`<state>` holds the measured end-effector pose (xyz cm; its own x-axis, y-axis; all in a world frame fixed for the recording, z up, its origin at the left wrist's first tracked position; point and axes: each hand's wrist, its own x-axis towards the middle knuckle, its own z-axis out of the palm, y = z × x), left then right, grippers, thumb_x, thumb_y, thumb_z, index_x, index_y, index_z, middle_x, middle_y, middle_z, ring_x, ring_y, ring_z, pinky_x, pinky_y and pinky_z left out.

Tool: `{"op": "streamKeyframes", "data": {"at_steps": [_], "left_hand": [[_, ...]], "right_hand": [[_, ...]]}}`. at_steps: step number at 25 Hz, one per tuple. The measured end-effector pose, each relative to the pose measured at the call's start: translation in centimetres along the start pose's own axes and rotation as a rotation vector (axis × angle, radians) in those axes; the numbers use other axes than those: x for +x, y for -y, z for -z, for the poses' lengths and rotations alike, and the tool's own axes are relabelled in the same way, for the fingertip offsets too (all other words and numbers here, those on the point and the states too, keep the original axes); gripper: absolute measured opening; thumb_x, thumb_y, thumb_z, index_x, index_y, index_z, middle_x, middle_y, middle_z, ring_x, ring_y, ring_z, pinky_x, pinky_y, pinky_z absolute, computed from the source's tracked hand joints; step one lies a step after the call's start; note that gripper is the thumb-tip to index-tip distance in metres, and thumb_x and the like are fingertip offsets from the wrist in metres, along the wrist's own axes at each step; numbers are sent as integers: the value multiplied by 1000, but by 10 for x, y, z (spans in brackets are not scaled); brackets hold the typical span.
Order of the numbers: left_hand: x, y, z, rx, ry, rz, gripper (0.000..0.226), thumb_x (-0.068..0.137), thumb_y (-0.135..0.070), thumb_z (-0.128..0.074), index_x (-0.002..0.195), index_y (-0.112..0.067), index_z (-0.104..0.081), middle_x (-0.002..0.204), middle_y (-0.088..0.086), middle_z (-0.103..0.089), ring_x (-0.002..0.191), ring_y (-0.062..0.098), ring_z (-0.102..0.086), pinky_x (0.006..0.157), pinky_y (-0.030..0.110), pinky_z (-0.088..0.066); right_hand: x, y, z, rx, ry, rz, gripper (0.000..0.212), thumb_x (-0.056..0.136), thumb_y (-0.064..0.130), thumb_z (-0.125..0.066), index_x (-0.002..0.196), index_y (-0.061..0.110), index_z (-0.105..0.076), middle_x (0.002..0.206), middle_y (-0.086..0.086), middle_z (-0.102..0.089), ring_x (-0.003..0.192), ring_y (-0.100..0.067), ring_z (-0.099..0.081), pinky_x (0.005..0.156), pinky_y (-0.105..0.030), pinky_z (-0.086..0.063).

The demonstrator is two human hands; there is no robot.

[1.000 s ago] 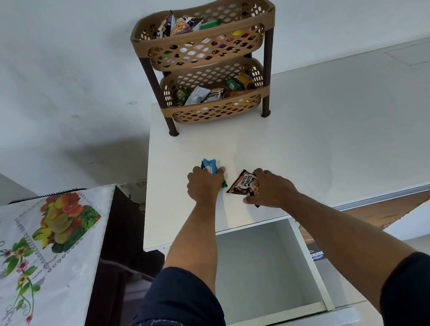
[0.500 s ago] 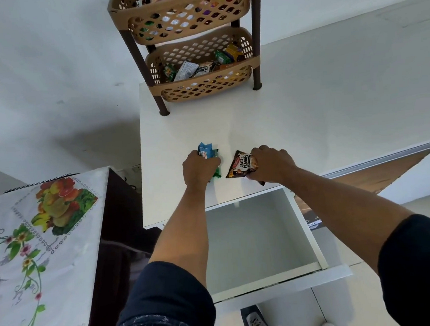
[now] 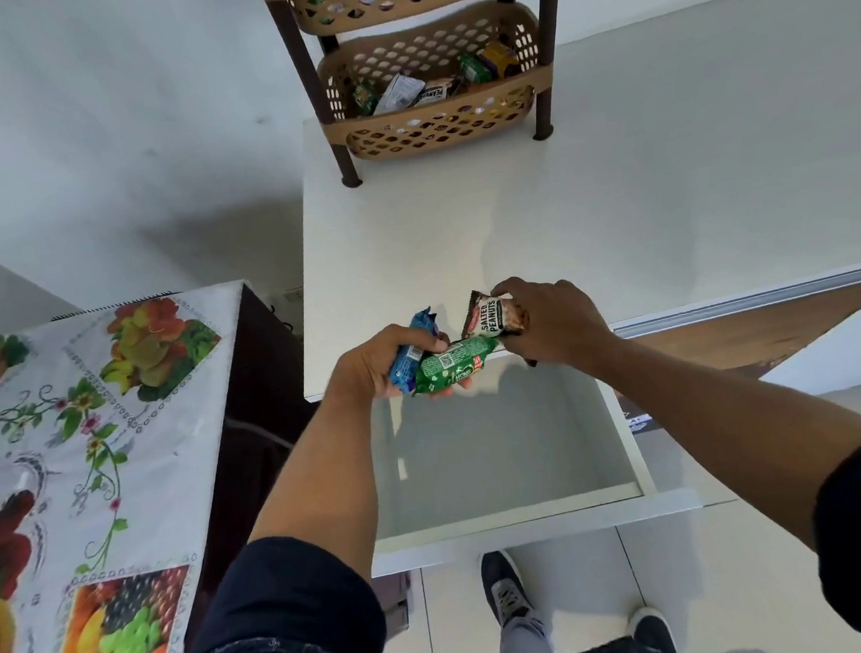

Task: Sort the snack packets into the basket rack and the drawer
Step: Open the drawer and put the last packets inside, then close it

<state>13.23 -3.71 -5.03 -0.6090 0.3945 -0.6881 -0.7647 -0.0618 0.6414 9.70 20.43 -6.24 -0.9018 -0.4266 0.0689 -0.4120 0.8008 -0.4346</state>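
My left hand (image 3: pixel 370 369) grips a blue packet (image 3: pixel 412 351) and a green packet (image 3: pixel 449 366) together, lifted over the front edge of the white desk (image 3: pixel 614 198). My right hand (image 3: pixel 554 319) holds a brown salted peanuts packet (image 3: pixel 492 315) just to the right of them. Both hands hover above the back of the open white drawer (image 3: pixel 495 455), whose inside shows nothing. The brown basket rack (image 3: pixel 428 58) stands at the desk's back edge with several packets in its lower basket.
A side table with a fruit-and-flower printed cloth (image 3: pixel 83 456) stands to the left. My shoes (image 3: pixel 505 588) are on the tiled floor under the drawer front. A wooden panel (image 3: pixel 753 326) shows to the right of the desk edge.
Both hands have lifted their packets off the desk and drawn back toward the open drawer. The view tilted downward, cutting off the rack's top.
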Motion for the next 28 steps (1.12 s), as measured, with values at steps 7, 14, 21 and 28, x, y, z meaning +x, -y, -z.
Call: {"op": "streamKeyframes", "data": {"at_steps": [7,14,21,28], "left_hand": [[2,37,16,306,135,377,30,85,-3,-64,110,11,-61,110,28,-72,96,33,-74,75,36,-62],[42,98,28,625,-141,507,35,81,-11,-78,110,-2,-59,111,18,-62,99,31,-62,87,40,-57],[74,144,21,664,-475,300,82,80,-18,-82,148,-7,-38,140,15,-54,121,30,-57,92,33,-52],[103,176,15,565,-644,280,59,87,-12,-68,141,-7,-45,133,15,-59,117,29,-60,87,28,-51]], "right_hand": [[-45,-26,-6,-21,222,285,63,77,37,-78,138,32,-59,120,6,-73,102,-23,-67,85,-27,-42],[-64,-33,-60,-144,801,204,58,79,40,-72,132,38,-48,117,4,-69,103,-20,-64,85,-38,-54],[-52,-35,-108,-258,829,-147,60,87,40,-61,143,30,-43,130,-5,-63,111,-28,-62,77,-33,-44],[-47,-39,-133,8,792,-391,65,74,49,-64,135,30,-55,126,-4,-67,103,-25,-61,93,-36,-53]]}}
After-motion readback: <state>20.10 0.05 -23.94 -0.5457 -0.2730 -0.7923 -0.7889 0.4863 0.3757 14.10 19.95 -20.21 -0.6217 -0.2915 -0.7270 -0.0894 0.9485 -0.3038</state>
